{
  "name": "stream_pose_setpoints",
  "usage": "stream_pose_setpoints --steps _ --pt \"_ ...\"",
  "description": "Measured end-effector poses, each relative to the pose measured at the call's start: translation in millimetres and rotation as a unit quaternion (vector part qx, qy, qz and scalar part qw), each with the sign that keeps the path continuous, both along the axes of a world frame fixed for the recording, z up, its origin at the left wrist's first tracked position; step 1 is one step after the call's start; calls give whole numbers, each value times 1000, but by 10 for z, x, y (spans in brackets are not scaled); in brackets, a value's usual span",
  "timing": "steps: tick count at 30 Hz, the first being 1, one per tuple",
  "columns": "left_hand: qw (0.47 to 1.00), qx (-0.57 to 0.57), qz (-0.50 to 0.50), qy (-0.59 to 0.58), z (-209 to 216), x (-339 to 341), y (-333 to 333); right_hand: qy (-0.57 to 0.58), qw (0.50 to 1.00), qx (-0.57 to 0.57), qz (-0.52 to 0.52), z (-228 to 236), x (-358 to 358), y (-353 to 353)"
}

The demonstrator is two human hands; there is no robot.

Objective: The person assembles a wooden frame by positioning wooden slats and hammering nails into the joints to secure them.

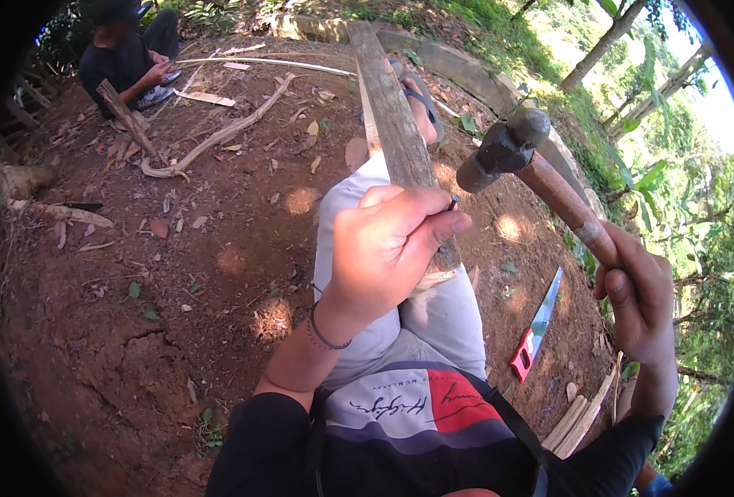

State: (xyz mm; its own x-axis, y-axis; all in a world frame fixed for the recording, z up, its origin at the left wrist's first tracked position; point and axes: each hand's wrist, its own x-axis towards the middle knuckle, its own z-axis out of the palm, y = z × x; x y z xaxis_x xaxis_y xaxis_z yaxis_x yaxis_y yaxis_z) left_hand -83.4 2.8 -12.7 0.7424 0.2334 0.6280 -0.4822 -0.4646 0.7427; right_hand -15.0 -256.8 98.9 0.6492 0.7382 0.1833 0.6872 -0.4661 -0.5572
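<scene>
My left hand (387, 244) is closed in a pinch around a dark nail (454, 201), whose head shows between thumb and forefinger. The hand is over a weathered wooden plank (396, 116) that extends away from my lap, and it hides part of the wood. Whether the nail's point touches the plank, I cannot tell. My right hand (638, 290) grips the wooden handle of a hammer (507, 151). The dark metal head is raised to the right of the nail, apart from it.
A handsaw (538, 327) with a red handle lies on the dirt at right, near some split wood strips (578, 422). At far left another person (131, 62) sits holding a long thin strip. A crooked branch (218, 137) lies between us. A low concrete edge (458, 66) curves behind the plank.
</scene>
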Motion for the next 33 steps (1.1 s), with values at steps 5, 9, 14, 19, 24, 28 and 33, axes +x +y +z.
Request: stream_pose_setpoints --steps 5,9,14,19,24,28,33 --pt "1000 11 6 -17 8 10 -9 -5 1000 -8 -7 118 -6 -7" --pt "999 -6 20 -33 20 26 -42 -5 999 33 -20 120 -42 -43" --pt "999 -2 29 -42 -5 33 -51 -41 999 -16 -8 118 -76 -28" --pt "999 30 22 -18 -15 3 -19 -45 998 -42 -8 129 -81 24" --pt "998 10 41 -38 -17 24 -59 -64 997 1 -39 254 -90 31" --pt "998 3 44 -45 11 26 -79 -80 995 -49 -22 263 -56 -45" --pt "998 9 58 -12 44 -41 -59 -92 993 -71 2 185 -9 -52"
